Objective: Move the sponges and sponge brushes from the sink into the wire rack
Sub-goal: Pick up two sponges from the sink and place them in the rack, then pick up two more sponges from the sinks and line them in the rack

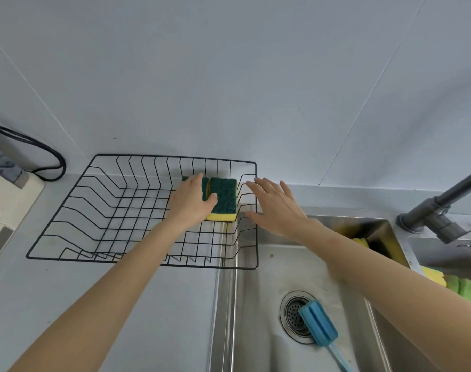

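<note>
A black wire rack (pixel 68 205) stands on the counter left of the steel sink (pixel 258 304). Two green-and-yellow sponges (pixel 225 197) lie side by side in the rack's back right corner. My left hand (pixel 190 201) rests on the left sponge, thumb lying across the right one. My right hand (pixel 275 206) hovers with fingers spread just beyond the rack's right rim, holding nothing. A blue sponge brush (pixel 318 322) lies over the sink drain. A yellow sponge (pixel 361 241) peeks out behind my right forearm. Yellow and light green sponges (pixel 459 287) lie at the right edge.
A dark faucet (pixel 440 204) rises at the back right of the sink. A black cable (pixel 41 153) loops on the counter at the left, beside a pale board (pixel 11 200). A pale wall stands behind the rack.
</note>
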`<state>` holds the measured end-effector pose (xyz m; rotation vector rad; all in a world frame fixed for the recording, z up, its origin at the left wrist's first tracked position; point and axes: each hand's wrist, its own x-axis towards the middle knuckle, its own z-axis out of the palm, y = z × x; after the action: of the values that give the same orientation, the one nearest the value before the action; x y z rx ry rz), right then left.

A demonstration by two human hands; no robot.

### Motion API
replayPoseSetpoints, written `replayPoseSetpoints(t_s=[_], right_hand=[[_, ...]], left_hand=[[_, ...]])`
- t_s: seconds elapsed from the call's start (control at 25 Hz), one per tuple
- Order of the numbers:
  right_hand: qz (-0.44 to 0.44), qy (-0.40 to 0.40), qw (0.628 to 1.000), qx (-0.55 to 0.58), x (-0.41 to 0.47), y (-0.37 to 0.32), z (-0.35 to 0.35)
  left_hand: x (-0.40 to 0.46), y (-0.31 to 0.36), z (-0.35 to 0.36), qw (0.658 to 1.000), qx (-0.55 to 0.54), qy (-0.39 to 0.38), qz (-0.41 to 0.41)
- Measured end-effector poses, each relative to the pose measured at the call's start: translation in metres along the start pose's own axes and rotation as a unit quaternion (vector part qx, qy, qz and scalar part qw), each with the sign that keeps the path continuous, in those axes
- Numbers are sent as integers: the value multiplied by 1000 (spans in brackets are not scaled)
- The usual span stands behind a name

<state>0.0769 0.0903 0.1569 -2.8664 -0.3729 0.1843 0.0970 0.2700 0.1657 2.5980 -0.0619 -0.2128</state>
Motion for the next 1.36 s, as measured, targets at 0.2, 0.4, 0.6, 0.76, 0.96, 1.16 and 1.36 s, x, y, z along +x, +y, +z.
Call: replayPoseSetpoints(t_s=[0.2, 0.4, 0.6, 0.76, 0.96, 1.16, 1.36], right_hand=[[30, 17, 999, 4, -35, 20, -19], [64, 37, 997, 15, -84, 46, -34], [98, 53, 994, 16, -137, 79, -47], [122, 61, 991, 8, -175, 104, -51], [145, 69, 987, 4, -218, 137, -53], [169, 63, 984, 2, -255, 175, -51], [181, 44, 982, 7, -279, 213, -41]], left_hand=[[-20, 34, -7, 999, 19, -31, 33], [-47, 69, -10, 995, 59, -34, 73], [-75, 106, 2, 986, 109, -45, 122], [-96, 137, 27, 978, 123, -70, 150], [-114, 176, 60, 970, 133, -101, 176], [-123, 213, 92, 965, 130, -120, 194], [-127, 238, 128, 963, 124, -142, 194]])
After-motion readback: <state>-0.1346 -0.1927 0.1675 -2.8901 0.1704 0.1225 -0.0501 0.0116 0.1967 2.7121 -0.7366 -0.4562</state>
